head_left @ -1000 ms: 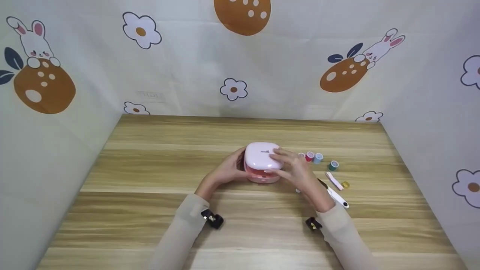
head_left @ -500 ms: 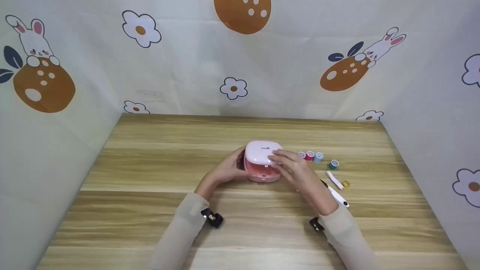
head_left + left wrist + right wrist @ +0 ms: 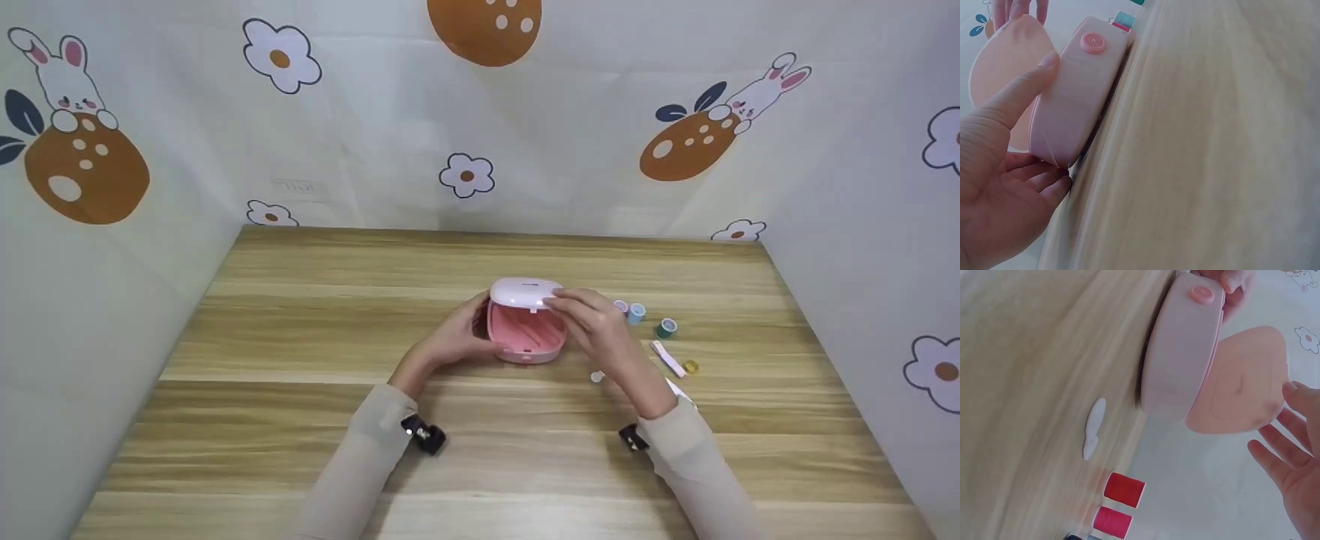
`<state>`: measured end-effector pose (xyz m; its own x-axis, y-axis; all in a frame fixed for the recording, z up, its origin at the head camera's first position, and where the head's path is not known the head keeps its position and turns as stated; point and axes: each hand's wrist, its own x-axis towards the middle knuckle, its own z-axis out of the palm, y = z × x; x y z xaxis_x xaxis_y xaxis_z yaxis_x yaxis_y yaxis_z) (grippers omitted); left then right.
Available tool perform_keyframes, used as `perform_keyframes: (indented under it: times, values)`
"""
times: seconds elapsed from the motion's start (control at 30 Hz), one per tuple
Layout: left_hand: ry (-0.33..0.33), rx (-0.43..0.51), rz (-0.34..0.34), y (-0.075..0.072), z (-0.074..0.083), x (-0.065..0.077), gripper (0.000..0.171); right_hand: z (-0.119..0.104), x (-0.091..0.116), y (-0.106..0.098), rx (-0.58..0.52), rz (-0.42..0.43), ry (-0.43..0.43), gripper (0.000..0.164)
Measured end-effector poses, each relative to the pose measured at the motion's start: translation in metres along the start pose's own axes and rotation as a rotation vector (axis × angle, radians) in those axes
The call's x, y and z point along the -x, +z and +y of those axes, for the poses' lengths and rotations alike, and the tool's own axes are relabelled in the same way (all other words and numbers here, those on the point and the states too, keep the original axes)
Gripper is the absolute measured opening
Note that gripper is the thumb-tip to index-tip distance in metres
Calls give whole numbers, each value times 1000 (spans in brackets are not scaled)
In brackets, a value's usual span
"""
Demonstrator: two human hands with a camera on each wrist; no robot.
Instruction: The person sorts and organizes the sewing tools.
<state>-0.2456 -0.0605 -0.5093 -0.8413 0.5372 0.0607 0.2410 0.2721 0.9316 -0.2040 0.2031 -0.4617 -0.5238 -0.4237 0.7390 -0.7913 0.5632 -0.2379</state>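
A small pink box (image 3: 527, 358) with a rounded white-pink lid (image 3: 517, 293) stands on the wooden table, its lid tilted up and back over a pink inside. My left hand (image 3: 457, 337) grips the left side of the box. In the left wrist view, the thumb lies at the rim of the box (image 3: 1069, 95) and the fingers curl under its lower corner. My right hand (image 3: 604, 337) pinches the lid's front right edge. The right wrist view shows the thumb at the edge of the lid (image 3: 1241, 382), with fingers on its other side.
Right of the box are a light blue thread spool (image 3: 637, 313), a green spool (image 3: 666, 328), a slim white-and-pink tool (image 3: 668, 360) and a gold ring-shaped piece (image 3: 691, 367). A red spool (image 3: 1124, 489) and a small flat white piece (image 3: 1094, 427) show in the right wrist view.
The lid has swung further up and back with my right hand at its edge, showing more of the pink inside. My left hand keeps its grip on the box.
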Motion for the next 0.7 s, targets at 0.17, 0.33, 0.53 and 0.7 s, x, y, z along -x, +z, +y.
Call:
perform_keyframes:
  times: [0.17,0.33,0.53,0.7]
  values:
    - [9,13,-3,0,0,0,108,1,-6,-1,24,3,28,29]
    - [3,45,-4,0,2,1,109,4,-12,0,49,30,35,27]
    - [4,77,-8,0,2,1,110,8,-20,1,66,35,58,26]
    - [24,73,-21,0,0,0,107,15,-26,2,70,67,48,27]
